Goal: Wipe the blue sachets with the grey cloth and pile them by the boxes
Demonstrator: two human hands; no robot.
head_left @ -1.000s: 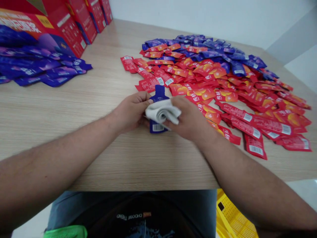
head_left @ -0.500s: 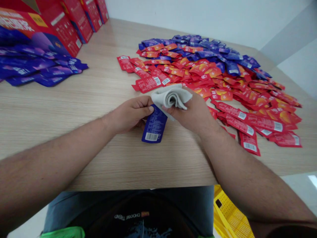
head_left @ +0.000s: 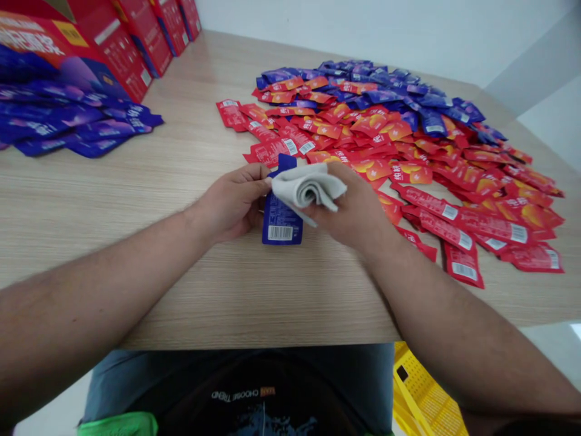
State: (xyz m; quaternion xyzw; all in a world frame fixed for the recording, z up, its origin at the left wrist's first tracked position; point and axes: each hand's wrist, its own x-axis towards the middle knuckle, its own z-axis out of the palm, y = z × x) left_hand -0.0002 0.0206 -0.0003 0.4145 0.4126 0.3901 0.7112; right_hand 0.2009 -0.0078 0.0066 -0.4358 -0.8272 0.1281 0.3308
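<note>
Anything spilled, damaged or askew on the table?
No spill or damage shows. Only the pouch pile at right looks untidy: red and blue overlap at mixed angles, unlike the neater blue stack at left. The cloth partly hides the held pouch.

Red boxes (head_left: 122,60): I count four, in a row at far left; the nearest carries white lettering, a yellow label (head_left: 70,33) and a white barcode. Table (head_left: 308,303): pale, wood-grained. Wall (head_left: 363,30): white, behind the table; I note a grey diagonal band (head_left: 535,66) at right. Basket (head_left: 433,396): yellow, perforated, below the table edge at lower right; I see a dark square (head_left: 402,373) on it.
</note>
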